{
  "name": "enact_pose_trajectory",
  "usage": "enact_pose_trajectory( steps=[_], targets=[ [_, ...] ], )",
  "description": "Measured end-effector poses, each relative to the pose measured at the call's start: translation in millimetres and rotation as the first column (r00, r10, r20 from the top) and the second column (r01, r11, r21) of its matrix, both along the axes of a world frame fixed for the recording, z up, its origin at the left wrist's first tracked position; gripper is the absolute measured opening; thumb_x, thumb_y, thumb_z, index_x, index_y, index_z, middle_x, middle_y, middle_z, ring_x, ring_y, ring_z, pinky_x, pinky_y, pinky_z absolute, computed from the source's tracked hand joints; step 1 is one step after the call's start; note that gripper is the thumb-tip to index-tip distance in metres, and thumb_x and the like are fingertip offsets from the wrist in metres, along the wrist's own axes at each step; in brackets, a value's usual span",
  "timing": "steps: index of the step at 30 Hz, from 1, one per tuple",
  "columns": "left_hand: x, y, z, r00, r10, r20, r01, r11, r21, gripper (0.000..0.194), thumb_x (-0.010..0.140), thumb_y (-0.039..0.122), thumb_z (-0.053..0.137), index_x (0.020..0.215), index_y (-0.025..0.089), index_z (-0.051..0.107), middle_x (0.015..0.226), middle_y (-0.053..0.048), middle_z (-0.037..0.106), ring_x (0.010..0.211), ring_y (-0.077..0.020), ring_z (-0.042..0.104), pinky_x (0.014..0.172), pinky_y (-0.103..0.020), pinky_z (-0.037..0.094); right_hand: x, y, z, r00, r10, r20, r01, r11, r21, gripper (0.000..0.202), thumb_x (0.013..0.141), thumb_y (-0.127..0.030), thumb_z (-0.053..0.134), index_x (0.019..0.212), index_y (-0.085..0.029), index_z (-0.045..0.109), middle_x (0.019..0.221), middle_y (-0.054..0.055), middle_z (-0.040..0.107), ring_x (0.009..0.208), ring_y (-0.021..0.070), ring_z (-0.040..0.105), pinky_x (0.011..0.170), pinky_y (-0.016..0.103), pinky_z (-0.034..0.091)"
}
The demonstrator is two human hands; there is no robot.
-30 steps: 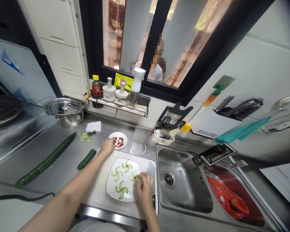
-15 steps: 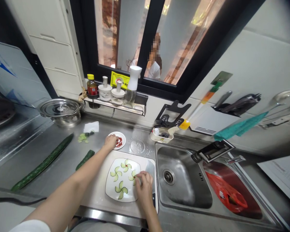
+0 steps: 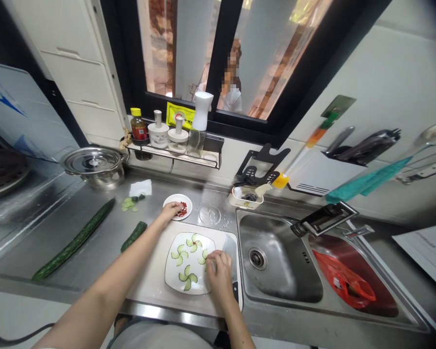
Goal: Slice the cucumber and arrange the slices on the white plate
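Observation:
My left hand (image 3: 170, 211) reaches to a small white dish (image 3: 164, 201) of chopped red bits (image 3: 182, 209), its fingertips pinched together among them; whether a bit is between them is hidden. Over the right edge of a squarish white plate (image 3: 173, 279), my right hand (image 3: 220, 271) curls thumb and fingers together beside a group of cucumber slices (image 3: 202, 257) that it partly covers. What the right fingertips hold, if anything, is too small to name. Other cucumber slices (image 3: 188, 277) lie in pinwheel shapes on the plate. One pinwheel (image 3: 194, 243) has red at its centre.
Under the plate is a white cutting board (image 3: 148, 286), with a knife (image 3: 229, 249) at its right. A long cucumber (image 3: 76, 240), a cut cucumber piece (image 3: 134, 236) and scraps (image 3: 129, 204) lie left. The sink (image 3: 281, 261) is at right. Outside the window stands a person (image 3: 233, 97).
The camera view has shifted slightly. Both hands stay in nearly the same places, left at the red bits and right at the plate's right edge.

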State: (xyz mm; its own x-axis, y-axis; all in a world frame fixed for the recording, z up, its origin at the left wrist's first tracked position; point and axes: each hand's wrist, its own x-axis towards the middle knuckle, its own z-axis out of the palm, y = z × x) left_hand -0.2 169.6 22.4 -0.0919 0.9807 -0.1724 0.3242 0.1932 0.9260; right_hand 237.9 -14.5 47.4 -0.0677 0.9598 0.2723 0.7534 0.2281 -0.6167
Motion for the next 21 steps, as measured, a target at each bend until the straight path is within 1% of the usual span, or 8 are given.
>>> enact_pose_trajectory(
  steps=[2, 4, 7, 10, 12, 14, 18, 21],
  targets=[
    [2, -8, 2.8, 0.997, 0.001, 0.074, -0.001, 1.0, -0.006, 0.036, 0.078, 0.042, 0.067, 0.095, 0.01, 0.069, 0.078, -0.008, 0.071, 0.073, -0.0151, 0.064, 0.065, -0.024, 0.047, -2, 2, 0.1, 1.0, 0.011, -0.003, -0.011, 1.0, 0.005, 0.014, 0.086, -0.019, 0.047, 0.085, -0.022, 0.061, 0.09, 0.004, 0.06, 0.091, 0.0214, 0.051, 0.082, 0.034, 0.04],
    [1, -18, 6.8, 0.984, 0.004, 0.181, 0.003, 0.999, -0.043, 0.036, 0.077, 0.042, 0.069, 0.096, 0.011, 0.069, 0.081, -0.009, 0.071, 0.071, -0.0138, 0.063, 0.061, -0.022, 0.046, -4, 5, 1.7, 1.0, 0.019, -0.007, -0.019, 1.0, 0.005, 0.014, 0.086, -0.02, 0.047, 0.084, -0.021, 0.061, 0.089, 0.004, 0.06, 0.091, 0.0212, 0.051, 0.082, 0.034, 0.04],
    [-2, -34, 16.1, 0.918, -0.008, 0.396, 0.064, 0.99, -0.128, 0.04, 0.075, 0.045, 0.07, 0.099, 0.012, 0.069, 0.087, -0.009, 0.071, 0.068, -0.0112, 0.061, 0.052, -0.019, 0.04, -7, 13, 7.7, 0.999, 0.033, -0.015, -0.033, 0.999, 0.004, 0.014, 0.086, -0.021, 0.047, 0.084, -0.021, 0.061, 0.088, 0.005, 0.06, 0.091, 0.0211, 0.051, 0.082, 0.034, 0.041],
    [-4, -49, 28.4, 0.863, -0.046, 0.503, 0.143, 0.977, -0.156, 0.048, 0.072, 0.048, 0.071, 0.105, 0.013, 0.068, 0.092, -0.008, 0.07, 0.062, -0.0076, 0.056, 0.045, -0.016, 0.03, -9, 24, 18.5, 0.998, 0.06, -0.016, -0.059, 0.998, 0.023, 0.015, 0.086, -0.022, 0.047, 0.086, -0.021, 0.062, 0.089, 0.005, 0.061, 0.093, 0.0214, 0.051, 0.084, 0.035, 0.041],
    [-3, -58, 36.5, 0.857, -0.064, 0.511, 0.169, 0.972, -0.161, 0.051, 0.071, 0.05, 0.071, 0.106, 0.014, 0.067, 0.093, -0.007, 0.07, 0.058, -0.0057, 0.052, 0.043, -0.016, 0.025, -12, 33, 28.8, 0.996, 0.091, -0.018, -0.09, 0.995, 0.051, 0.016, 0.087, -0.023, 0.047, 0.089, -0.021, 0.063, 0.092, 0.006, 0.062, 0.095, 0.0217, 0.051, 0.087, 0.036, 0.04],
    [0, -66, 43.4, 0.864, -0.079, 0.498, 0.182, 0.97, -0.163, 0.052, 0.07, 0.052, 0.07, 0.105, 0.014, 0.068, 0.092, -0.007, 0.069, 0.056, -0.0051, 0.049, 0.043, -0.016, 0.025, -16, 42, 41.2, 0.992, 0.126, -0.021, -0.124, 0.989, 0.08, 0.017, 0.087, -0.023, 0.047, 0.09, -0.021, 0.064, 0.095, 0.006, 0.063, 0.096, 0.0219, 0.051, 0.088, 0.036, 0.04],
    [6, -81, 55.8, 0.892, -0.11, 0.439, 0.19, 0.971, -0.144, 0.049, 0.072, 0.055, 0.066, 0.097, 0.013, 0.069, 0.091, -0.007, 0.069, 0.058, -0.0058, 0.05, 0.046, -0.017, 0.029, -25, 55, 67.6, 0.981, 0.193, -0.009, -0.19, 0.973, 0.132, 0.018, 0.089, -0.024, 0.047, 0.093, -0.021, 0.064, 0.096, 0.007, 0.063, 0.097, 0.0222, 0.051, 0.088, 0.036, 0.04],
    [9, -93, 67.2, 0.928, -0.165, 0.333, 0.209, 0.973, -0.101, 0.047, 0.074, 0.055, 0.064, 0.094, 0.013, 0.07, 0.088, -0.006, 0.07, 0.062, -0.0086, 0.053, 0.051, -0.018, 0.034, -30, 59, 81.6, 0.969, 0.248, 0.014, -0.247, 0.958, 0.146, 0.019, 0.09, -0.023, 0.047, 0.095, -0.022, 0.065, 0.095, 0.006, 0.063, 0.098, 0.0221, 0.051, 0.088, 0.036, 0.04]
  ],
)
